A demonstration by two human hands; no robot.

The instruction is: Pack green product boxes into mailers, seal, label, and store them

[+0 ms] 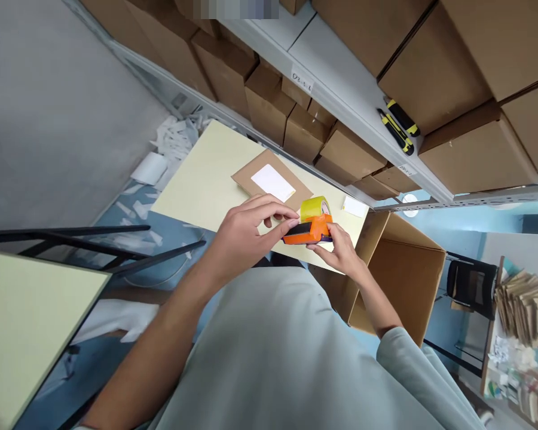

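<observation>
An orange tape dispenser (pixel 319 227) with a yellow tape roll (pixel 311 207) is held over the pale table (pixel 192 173). My right hand (pixel 341 251) grips its right side, thumb below and fingers behind. At the dispenser's left end, my left hand (pixel 255 230) pinches with thumb and index finger close to the tape; whether a tape end lies between them is too small to tell. Just beyond my left hand, a flat brown cardboard package (pixel 257 169) with a white label (pixel 273 183) lies on the table.
A small white card (pixel 354 206) lies at the table's right end. Beside it stands an open cardboard box (pixel 399 280). Shelves behind hold brown boxes (pixel 269 98) and two yellow-black cutters (pixel 397 131). Another pale table (pixel 36 322) is at left; paper scraps (pixel 174 140) lie beyond.
</observation>
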